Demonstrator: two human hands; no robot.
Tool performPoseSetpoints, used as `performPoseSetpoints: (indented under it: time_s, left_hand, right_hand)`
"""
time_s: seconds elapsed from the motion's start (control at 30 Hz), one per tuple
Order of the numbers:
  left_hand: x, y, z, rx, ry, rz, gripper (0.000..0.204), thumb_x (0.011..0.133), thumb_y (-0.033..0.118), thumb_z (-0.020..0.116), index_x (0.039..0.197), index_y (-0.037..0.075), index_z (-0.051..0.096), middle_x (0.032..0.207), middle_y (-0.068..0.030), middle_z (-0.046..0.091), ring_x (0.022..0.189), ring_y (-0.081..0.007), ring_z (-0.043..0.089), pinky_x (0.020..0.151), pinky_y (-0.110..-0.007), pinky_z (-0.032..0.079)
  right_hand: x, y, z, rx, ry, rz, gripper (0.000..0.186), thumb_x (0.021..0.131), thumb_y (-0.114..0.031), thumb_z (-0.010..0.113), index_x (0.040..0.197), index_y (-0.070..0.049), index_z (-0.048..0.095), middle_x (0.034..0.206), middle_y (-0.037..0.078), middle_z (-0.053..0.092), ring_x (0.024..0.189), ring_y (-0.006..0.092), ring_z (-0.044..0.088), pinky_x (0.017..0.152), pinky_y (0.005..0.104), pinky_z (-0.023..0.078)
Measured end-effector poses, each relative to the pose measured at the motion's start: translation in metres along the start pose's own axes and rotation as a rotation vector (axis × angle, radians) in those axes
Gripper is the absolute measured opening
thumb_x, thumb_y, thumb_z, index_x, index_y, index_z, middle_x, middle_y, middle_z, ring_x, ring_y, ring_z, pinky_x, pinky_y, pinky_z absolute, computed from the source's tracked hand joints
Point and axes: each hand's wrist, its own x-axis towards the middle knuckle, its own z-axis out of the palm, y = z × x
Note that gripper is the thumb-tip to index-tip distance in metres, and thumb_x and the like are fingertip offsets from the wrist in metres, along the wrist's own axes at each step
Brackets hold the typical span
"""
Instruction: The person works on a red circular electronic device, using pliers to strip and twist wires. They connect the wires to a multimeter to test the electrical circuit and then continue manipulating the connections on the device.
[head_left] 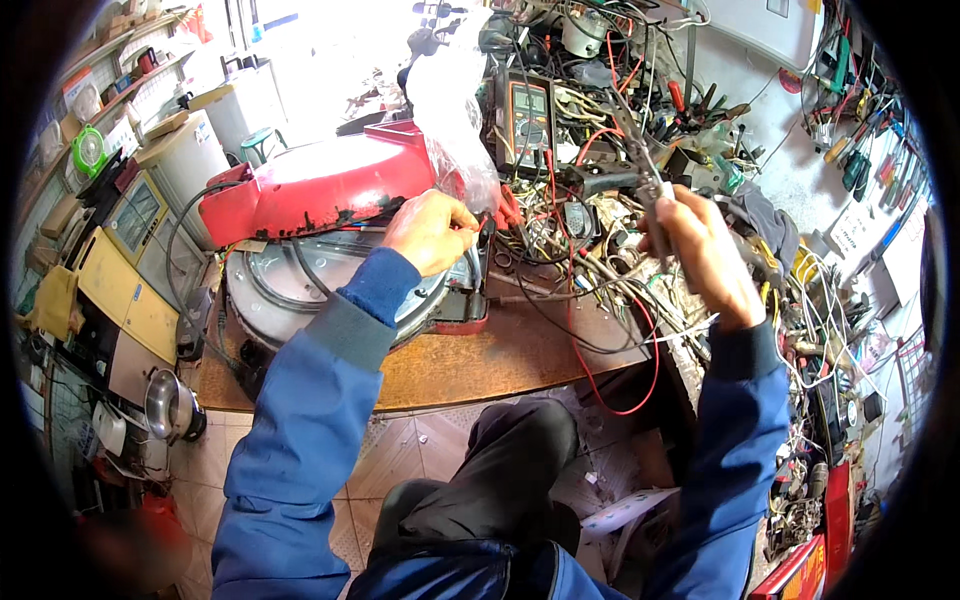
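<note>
My left hand (435, 232) is at the right end of an opened red appliance, fingertips pinched together. Whatever they hold, if anything, is too small to make out. Under that forearm lies the appliance's round silver metal body (275, 285). Its glossy red cover (330, 180) stands tilted behind, with a black cable running off to the left. My right hand (695, 245) is raised over the wire clutter at the right, closed around metal pliers (632, 140). Their jaws point up and away from me.
A multimeter (529, 115) stands behind the appliance, beside a clear plastic bag (450, 120). Red and black leads loop over the brown workbench (470, 358). Tangled wires (600, 250) and tools crowd the right side. A metal pot (168, 404) sits low at the left.
</note>
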Motion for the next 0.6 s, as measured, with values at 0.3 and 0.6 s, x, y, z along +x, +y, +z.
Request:
performPoseSetpoints:
  time_s: [0.3,0.6]
  left_hand:
    - [0.005,-0.01,0.005,-0.077,-0.015,-0.036,0.021,0.084,0.021,0.078,0.1,0.009,0.083,0.095,-0.0164,0.079,0.089,-0.0291,0.077,0.086,-0.04,0.058]
    - [0.002,-0.009,0.005,-0.113,0.034,-0.036,0.02,0.083,0.02,0.081,0.098,0.007,0.083,0.088,-0.0153,0.079,0.083,-0.0241,0.077,0.081,-0.037,0.058]
  right_hand:
    - [-0.047,0.047,0.111,-0.679,0.144,-0.167,0.048,0.081,-0.028,0.077,0.111,0.007,0.062,0.103,0.029,0.063,0.096,0.0462,0.065,0.084,0.0521,0.054]
    - [-0.052,0.066,0.128,-0.779,0.199,-0.224,0.051,0.077,-0.027,0.08,0.11,0.007,0.061,0.098,0.025,0.059,0.092,0.041,0.062,0.082,0.0483,0.051]
